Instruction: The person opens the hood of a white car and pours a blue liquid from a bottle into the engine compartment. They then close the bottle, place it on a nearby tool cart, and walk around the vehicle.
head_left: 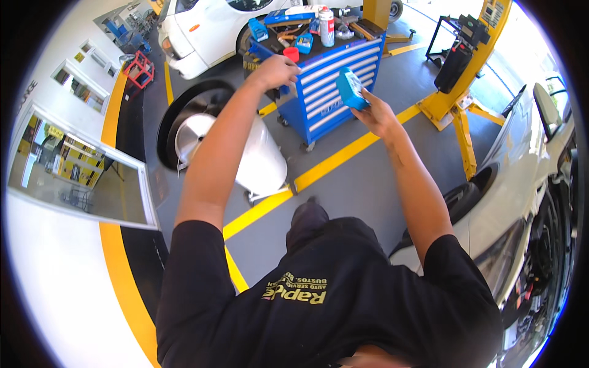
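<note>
My right hand (pixel 375 115) is closed around a blue plastic bottle (pixel 351 89) with a pale label, held tilted in front of the tool cabinet. At the left corner of the blue tool cabinet (pixel 343 92), my left hand (pixel 275 73) is raised with its fingers bent together. Whether something small sits between those fingers is too hard to see. A red cup-like piece (pixel 291 54) shows just beyond them; I cannot tell if they touch it. On the cabinet top lie more blue bottles (pixel 304 42), a spray can (pixel 326 27) and loose tools.
Left of the cabinet is a white wheeled tank (pixel 262 161) with a round black basin (pixel 178 110) beside it. A yellow lift post (pixel 469 73) stands at right, near a light-coloured car (pixel 491 214) with its engine bay exposed. Behind the cabinet is a white vehicle (pixel 205 34).
</note>
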